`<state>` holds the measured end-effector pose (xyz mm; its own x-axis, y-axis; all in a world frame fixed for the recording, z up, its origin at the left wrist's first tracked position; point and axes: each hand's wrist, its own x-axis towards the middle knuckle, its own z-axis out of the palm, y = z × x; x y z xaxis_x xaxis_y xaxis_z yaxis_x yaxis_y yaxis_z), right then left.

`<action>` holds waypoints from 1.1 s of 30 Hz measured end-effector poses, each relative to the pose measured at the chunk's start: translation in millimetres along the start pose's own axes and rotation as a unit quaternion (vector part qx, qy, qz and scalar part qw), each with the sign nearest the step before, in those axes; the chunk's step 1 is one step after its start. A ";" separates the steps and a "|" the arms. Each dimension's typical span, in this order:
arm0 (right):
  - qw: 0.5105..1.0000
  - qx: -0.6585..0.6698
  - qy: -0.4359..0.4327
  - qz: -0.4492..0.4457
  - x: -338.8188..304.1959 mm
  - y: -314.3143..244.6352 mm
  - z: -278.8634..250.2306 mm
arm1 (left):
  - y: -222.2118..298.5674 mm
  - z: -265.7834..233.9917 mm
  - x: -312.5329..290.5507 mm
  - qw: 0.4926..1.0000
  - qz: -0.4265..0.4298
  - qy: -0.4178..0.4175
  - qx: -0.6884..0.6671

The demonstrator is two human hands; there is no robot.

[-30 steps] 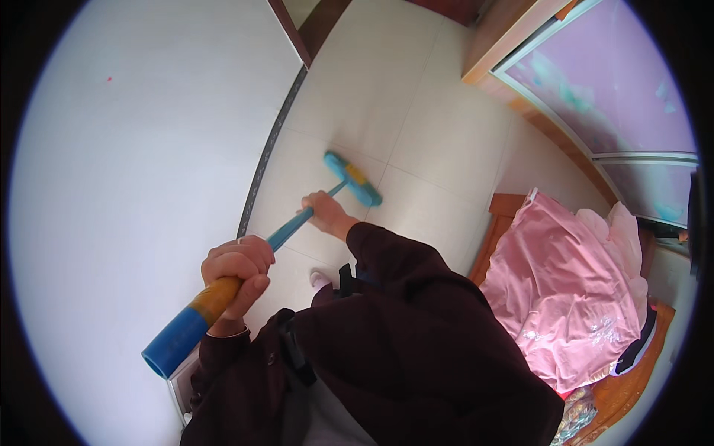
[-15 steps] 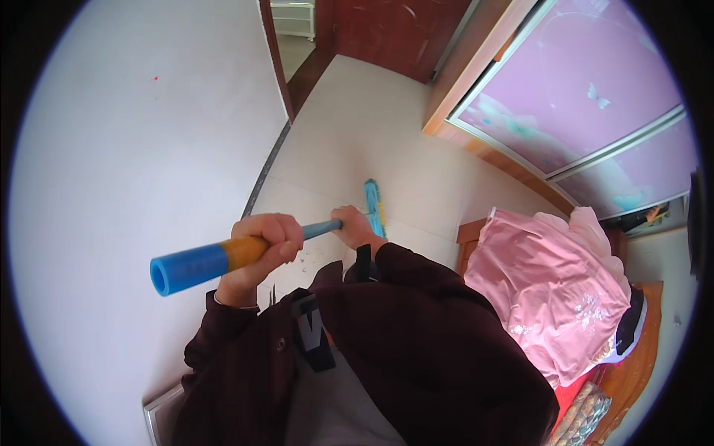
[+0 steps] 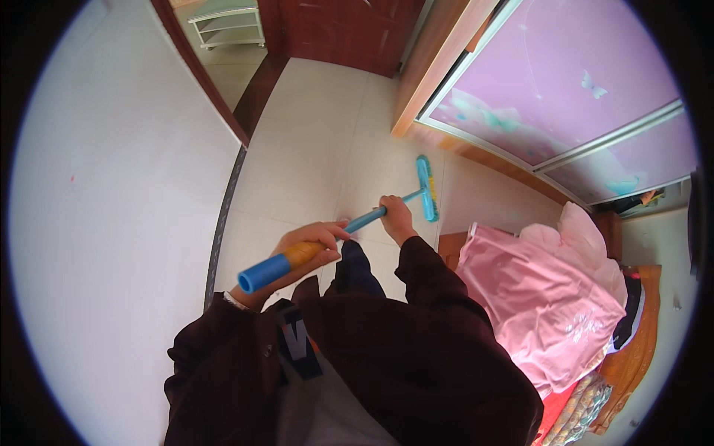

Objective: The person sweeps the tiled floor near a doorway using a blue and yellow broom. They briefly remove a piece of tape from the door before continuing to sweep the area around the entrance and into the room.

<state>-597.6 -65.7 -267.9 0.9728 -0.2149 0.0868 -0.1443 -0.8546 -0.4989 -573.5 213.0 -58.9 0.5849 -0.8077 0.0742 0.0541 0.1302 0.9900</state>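
A long-handled broom (image 3: 364, 220) slants across the view in front of me, its pole light blue. Its narrow blue head (image 3: 425, 175), edged with yellow and teal bristles, is at floor level near the wardrobe's base. My left hand (image 3: 311, 238) is closed on the upper handle, by the yellow section, and the blue hollow end sticks out past it toward me. Lower on the pole, my right hand (image 3: 396, 217) is wrapped round the blue shaft.
A white wall (image 3: 111, 186) runs along the left beside the pale tiled floor (image 3: 312, 141). Ahead are a dark red door (image 3: 346, 30) and a doorway with a white rack (image 3: 229, 28). On the right stand a purple sliding-door wardrobe (image 3: 558, 82) and a bed with a pink cover (image 3: 543, 297).
The broom head has moved right, toward the wardrobe. Both hands and the handle's end have shifted right too, and the whole view has turned a little.
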 end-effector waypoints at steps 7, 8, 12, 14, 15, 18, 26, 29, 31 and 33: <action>0.994 -0.020 -0.046 0.102 120.4 152.1 -16.4 | -90.5 -15.5 189.0 0.997 -0.033 -0.067 0.014; 0.993 -0.029 -0.060 0.099 136.8 165.7 -15.4 | -96.6 -18.9 206.4 0.997 -0.043 -0.064 0.001; 0.992 -0.022 -0.115 0.057 192.1 180.3 35.1 | -82.9 -49.8 236.7 0.991 -0.088 0.080 -0.067; 0.990 0.110 -0.082 -0.042 214.0 143.6 90.2 | -51.9 -83.7 236.1 0.994 -0.011 0.101 -0.036; 0.978 0.174 -0.095 -0.059 228.3 88.7 89.0 | -28.9 -103.6 235.1 0.992 0.018 0.119 0.033; 0.938 0.304 -0.124 -0.114 260.6 -6.9 88.9 | 27.9 -130.0 244.7 0.979 0.083 0.188 0.008; 0.913 0.242 -0.222 -0.240 313.3 -67.8 69.6 | 51.5 -143.2 228.8 0.948 0.215 0.209 0.104; 0.944 0.259 -0.102 -0.179 330.5 -54.7 68.1 | 13.5 -150.9 214.7 0.938 0.224 0.246 0.096; 0.952 0.250 -0.056 -0.168 339.0 -52.5 71.8 | -16.0 -156.1 208.5 0.935 0.184 0.265 0.144; 0.955 0.214 -0.088 -0.187 344.0 -54.8 86.2 | -57.3 -155.4 198.3 0.936 0.094 0.331 0.081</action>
<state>-239.4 -52.0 -285.1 0.9627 0.1812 0.2007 0.2693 -0.5765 -0.7714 -334.9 134.8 -119.6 0.9472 -0.2401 0.2126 -0.1933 0.1018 0.9758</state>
